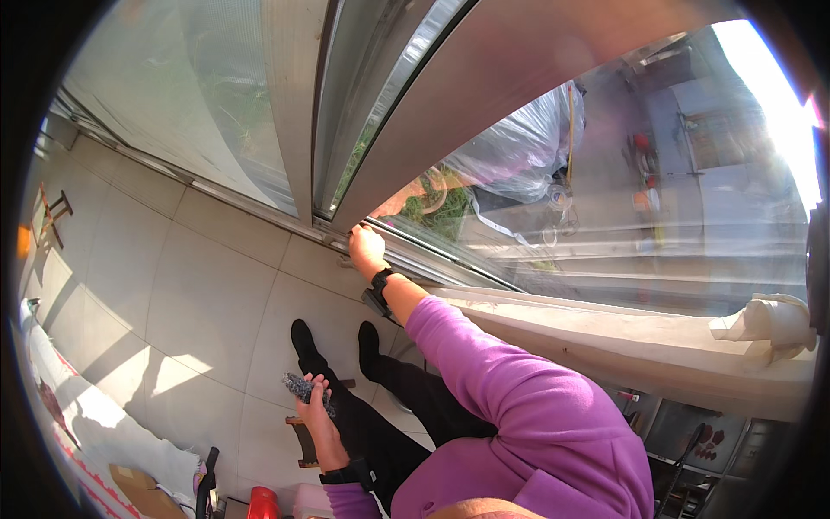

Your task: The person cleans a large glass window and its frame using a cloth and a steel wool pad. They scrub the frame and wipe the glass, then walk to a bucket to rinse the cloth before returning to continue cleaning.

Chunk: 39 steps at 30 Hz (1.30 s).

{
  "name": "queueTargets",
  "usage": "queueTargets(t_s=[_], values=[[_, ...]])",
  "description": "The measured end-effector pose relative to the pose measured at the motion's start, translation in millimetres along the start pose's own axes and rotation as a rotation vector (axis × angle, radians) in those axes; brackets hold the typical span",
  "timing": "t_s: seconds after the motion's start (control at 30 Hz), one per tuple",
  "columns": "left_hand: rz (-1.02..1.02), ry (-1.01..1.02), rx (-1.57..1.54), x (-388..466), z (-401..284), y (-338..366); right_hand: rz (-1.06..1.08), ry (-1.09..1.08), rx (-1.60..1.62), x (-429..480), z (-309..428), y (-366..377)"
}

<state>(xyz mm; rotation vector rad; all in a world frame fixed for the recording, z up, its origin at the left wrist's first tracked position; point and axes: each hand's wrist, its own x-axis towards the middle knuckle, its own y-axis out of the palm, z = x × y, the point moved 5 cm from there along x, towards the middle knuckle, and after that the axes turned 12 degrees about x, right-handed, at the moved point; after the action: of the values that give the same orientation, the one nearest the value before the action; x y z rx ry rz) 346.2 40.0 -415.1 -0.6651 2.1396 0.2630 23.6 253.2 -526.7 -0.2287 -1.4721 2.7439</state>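
My right hand (367, 248), with a black band at its wrist, reaches to the lower corner of a metal-framed sliding glass door (415, 130), its fingers bent at the bottom track (447, 269). Whether those fingers hold something cannot be told. Lower in the view, my left hand (318, 412) is closed around a dark grey fuzzy cloth or scrubber (299, 387), held over my legs. Another glass pane (194, 110) with a pale frame stands to the left of the door's edge.
Light floor tiles (201, 285) stretch beneath my feet. A long cream fabric-like cover (583, 331) runs below the glass at the right. At the lower left are a cardboard piece (146, 490), a white cloth (123, 434) and a red object (262, 503). A small wooden stool (303, 441) stands near my left hand.
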Motion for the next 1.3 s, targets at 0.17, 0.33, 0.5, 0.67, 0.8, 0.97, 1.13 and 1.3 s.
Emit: queueTargets(t_s=[0.17, 0.33, 0.5, 0.67, 0.8, 0.97, 1.13, 1.3], values=[[0.006, 0.024, -0.019, 1, 4, 5, 0.247, -0.001, 0.015, 16, -8, 1], [0.019, 0.015, 0.004, 2, 9, 9, 0.42, -0.071, -0.134, 20, -7, -1], [0.033, 0.043, -0.002, 2, 13, 8, 0.231, -0.051, -0.012, 15, -3, -1], [0.006, 0.003, -0.005, 3, 18, 0, 0.177, -0.091, -0.023, 12, -3, -5], [-0.004, -0.01, 0.002, 2, 14, -2, 0.411, -0.018, -0.057, 21, -4, -4], [0.008, 0.041, -0.079, -4, 1, -5, 0.374, -0.009, -0.114, 27, -3, -1], [-0.035, 0.043, -0.117, -8, -4, -12, 0.023, -0.167, -0.12, 13, 4, 5], [-0.043, 0.023, -0.048, -10, -2, -30, 0.012, -0.07, -0.23, 13, 4, 15]])
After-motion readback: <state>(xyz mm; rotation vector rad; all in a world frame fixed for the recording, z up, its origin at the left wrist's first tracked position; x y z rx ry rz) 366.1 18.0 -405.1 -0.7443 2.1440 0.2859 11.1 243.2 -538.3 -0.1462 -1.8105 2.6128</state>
